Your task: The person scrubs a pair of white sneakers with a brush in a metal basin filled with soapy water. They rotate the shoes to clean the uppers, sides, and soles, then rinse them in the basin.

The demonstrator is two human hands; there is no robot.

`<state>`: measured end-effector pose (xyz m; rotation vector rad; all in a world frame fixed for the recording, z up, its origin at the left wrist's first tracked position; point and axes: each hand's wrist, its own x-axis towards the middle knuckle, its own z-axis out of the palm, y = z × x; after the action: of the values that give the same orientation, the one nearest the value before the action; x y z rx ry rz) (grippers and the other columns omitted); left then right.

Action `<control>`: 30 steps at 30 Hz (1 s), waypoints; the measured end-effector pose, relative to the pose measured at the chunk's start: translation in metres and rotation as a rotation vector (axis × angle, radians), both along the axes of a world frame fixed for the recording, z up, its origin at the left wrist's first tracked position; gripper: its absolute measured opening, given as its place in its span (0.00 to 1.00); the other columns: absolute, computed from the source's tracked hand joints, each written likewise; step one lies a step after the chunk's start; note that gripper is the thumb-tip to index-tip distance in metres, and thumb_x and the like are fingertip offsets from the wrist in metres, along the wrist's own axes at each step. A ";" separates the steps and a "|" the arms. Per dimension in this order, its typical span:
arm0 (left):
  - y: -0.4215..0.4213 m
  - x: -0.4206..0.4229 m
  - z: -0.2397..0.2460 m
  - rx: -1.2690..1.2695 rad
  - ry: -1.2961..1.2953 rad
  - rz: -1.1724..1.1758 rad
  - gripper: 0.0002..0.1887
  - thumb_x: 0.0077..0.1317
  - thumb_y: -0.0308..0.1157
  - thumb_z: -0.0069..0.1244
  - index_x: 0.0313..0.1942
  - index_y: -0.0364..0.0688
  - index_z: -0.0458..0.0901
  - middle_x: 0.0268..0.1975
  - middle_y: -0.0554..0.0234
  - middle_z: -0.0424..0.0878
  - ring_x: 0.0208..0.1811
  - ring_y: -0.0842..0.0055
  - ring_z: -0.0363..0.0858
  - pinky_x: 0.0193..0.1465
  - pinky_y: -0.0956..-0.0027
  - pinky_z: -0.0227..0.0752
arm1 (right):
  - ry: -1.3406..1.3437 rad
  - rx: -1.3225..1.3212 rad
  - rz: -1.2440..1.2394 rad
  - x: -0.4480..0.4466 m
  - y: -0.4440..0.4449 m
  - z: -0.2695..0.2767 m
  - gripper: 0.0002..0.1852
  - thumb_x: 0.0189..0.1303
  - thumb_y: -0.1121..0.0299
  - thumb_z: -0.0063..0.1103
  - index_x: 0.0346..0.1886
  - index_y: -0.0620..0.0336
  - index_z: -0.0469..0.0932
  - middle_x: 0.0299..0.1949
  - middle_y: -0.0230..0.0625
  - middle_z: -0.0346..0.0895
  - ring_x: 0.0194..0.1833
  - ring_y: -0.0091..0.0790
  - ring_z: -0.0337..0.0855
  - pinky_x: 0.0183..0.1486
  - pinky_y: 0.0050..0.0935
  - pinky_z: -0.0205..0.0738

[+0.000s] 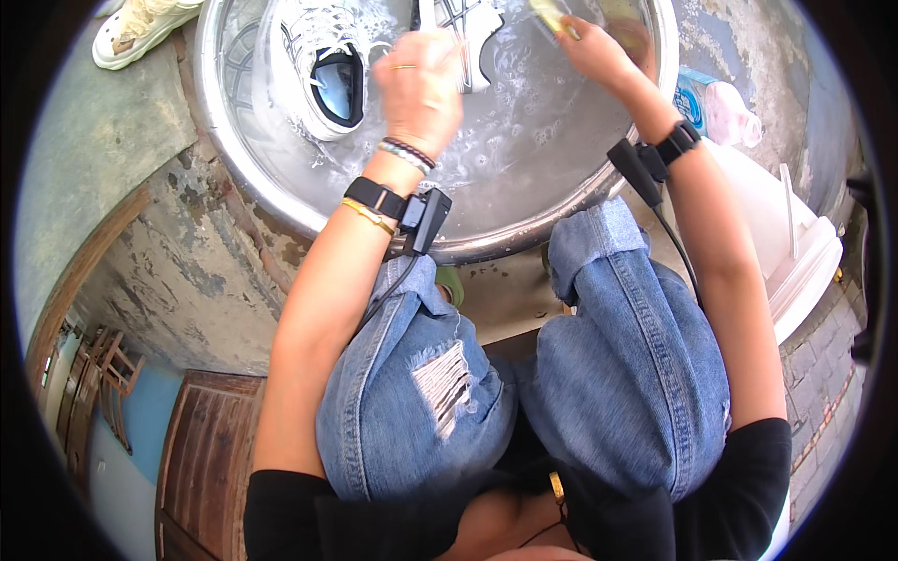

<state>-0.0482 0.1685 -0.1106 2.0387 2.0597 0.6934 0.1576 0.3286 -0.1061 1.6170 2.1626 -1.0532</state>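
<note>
A wide metal basin (540, 231) of sudsy water stands before my knees. My left hand (421, 91), blurred, is at a white sneaker with black lines (471, 42) near the basin's top middle; the fingers seem closed on part of it, though the exact hold is unclear. Another white sneaker (337, 84), its opening facing up, lies in the water to the left, apart from my hand. My right hand (593, 52) holds a yellowish scrub brush (551, 15) over the right part of the basin, its bristles pointing down. The far end of the brush is cut off by the picture's edge.
A white bucket (758, 210) stands right of the basin, near my right forearm. Beside the basin lies a clear blue-labelled package with a pinkish end (708, 105). A white clog (140, 31) rests on the ledge at upper left. A wooden door (203, 449) is at lower left.
</note>
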 end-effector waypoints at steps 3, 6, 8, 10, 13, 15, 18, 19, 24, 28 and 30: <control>0.007 0.019 0.007 -0.060 0.212 -0.313 0.15 0.58 0.28 0.46 0.46 0.48 0.79 0.49 0.67 0.76 0.61 0.69 0.68 0.56 0.55 0.62 | -0.193 0.025 0.167 -0.008 -0.016 -0.018 0.20 0.68 0.57 0.45 0.60 0.51 0.69 0.48 0.49 0.81 0.49 0.54 0.82 0.51 0.48 0.75; 0.010 0.029 0.005 -0.179 0.455 -0.332 0.12 0.60 0.32 0.45 0.43 0.50 0.82 0.46 0.71 0.76 0.62 0.71 0.64 0.54 0.55 0.60 | -0.153 0.013 0.340 -0.014 -0.027 -0.024 0.24 0.67 0.59 0.46 0.66 0.48 0.64 0.49 0.48 0.80 0.51 0.52 0.81 0.54 0.46 0.73; 0.009 0.033 -0.001 -0.300 0.541 -0.309 0.10 0.59 0.32 0.45 0.38 0.50 0.83 0.44 0.71 0.73 0.58 0.73 0.62 0.54 0.58 0.56 | -0.213 0.042 0.251 -0.015 -0.028 -0.022 0.26 0.67 0.61 0.46 0.69 0.45 0.62 0.50 0.47 0.80 0.51 0.50 0.81 0.55 0.45 0.73; 0.010 0.030 -0.009 -0.348 0.666 -0.300 0.10 0.58 0.31 0.46 0.36 0.49 0.85 0.43 0.74 0.73 0.57 0.73 0.64 0.54 0.61 0.59 | -0.217 0.010 0.231 -0.014 -0.025 -0.018 0.28 0.66 0.63 0.47 0.70 0.43 0.59 0.50 0.47 0.80 0.51 0.49 0.81 0.54 0.44 0.73; 0.009 0.023 -0.022 -0.322 0.864 -0.336 0.08 0.56 0.30 0.48 0.32 0.49 0.86 0.43 0.73 0.72 0.54 0.71 0.64 0.53 0.63 0.58 | -0.201 0.028 0.253 -0.010 -0.020 -0.017 0.29 0.66 0.65 0.46 0.71 0.42 0.58 0.50 0.47 0.80 0.51 0.48 0.81 0.53 0.43 0.74; 0.008 0.019 -0.027 -0.222 1.120 -0.330 0.08 0.56 0.30 0.48 0.32 0.48 0.86 0.43 0.71 0.71 0.53 0.69 0.64 0.52 0.63 0.57 | -0.227 0.036 0.234 -0.007 -0.018 -0.020 0.29 0.66 0.67 0.46 0.71 0.41 0.58 0.49 0.47 0.80 0.51 0.48 0.81 0.53 0.43 0.74; 0.006 0.013 -0.026 -0.258 1.104 -0.360 0.07 0.58 0.32 0.48 0.32 0.48 0.84 0.36 0.67 0.74 0.48 0.67 0.67 0.50 0.63 0.59 | -0.237 0.091 0.139 -0.004 -0.017 -0.024 0.29 0.65 0.65 0.47 0.71 0.42 0.60 0.46 0.47 0.81 0.48 0.47 0.82 0.49 0.43 0.75; 0.007 0.012 -0.023 -0.285 0.979 -0.349 0.06 0.59 0.33 0.48 0.32 0.48 0.84 0.34 0.67 0.75 0.45 0.67 0.69 0.48 0.63 0.61 | -0.185 0.121 0.129 -0.003 -0.017 -0.024 0.28 0.66 0.63 0.49 0.70 0.42 0.62 0.44 0.46 0.81 0.45 0.44 0.83 0.45 0.42 0.76; 0.022 0.005 0.012 -0.286 0.290 -0.245 0.05 0.57 0.36 0.53 0.29 0.46 0.82 0.28 0.65 0.83 0.34 0.65 0.79 0.46 0.61 0.66 | 0.331 -0.550 -0.347 -0.008 -0.013 0.003 0.24 0.65 0.56 0.58 0.65 0.43 0.72 0.26 0.23 0.67 0.19 0.14 0.57 0.21 0.16 0.54; 0.037 -0.009 0.049 -0.077 -0.381 -0.144 0.09 0.53 0.31 0.61 0.34 0.42 0.82 0.33 0.66 0.84 0.37 0.65 0.74 0.45 0.64 0.66 | 0.624 -0.389 -0.621 -0.021 -0.011 0.046 0.24 0.65 0.57 0.61 0.62 0.53 0.74 0.35 0.28 0.77 0.30 0.18 0.72 0.28 0.22 0.68; 0.038 -0.016 0.064 -0.295 -0.741 -0.047 0.08 0.58 0.28 0.60 0.37 0.40 0.80 0.32 0.67 0.82 0.36 0.77 0.76 0.43 0.72 0.69 | 0.755 -0.251 -0.478 -0.030 -0.014 0.068 0.22 0.67 0.58 0.58 0.62 0.55 0.74 0.42 0.30 0.80 0.39 0.19 0.75 0.39 0.22 0.72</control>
<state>-0.0646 0.2062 -0.0461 1.3720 1.5576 0.8968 0.1278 0.3142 -0.0382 1.8487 1.9022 -2.2804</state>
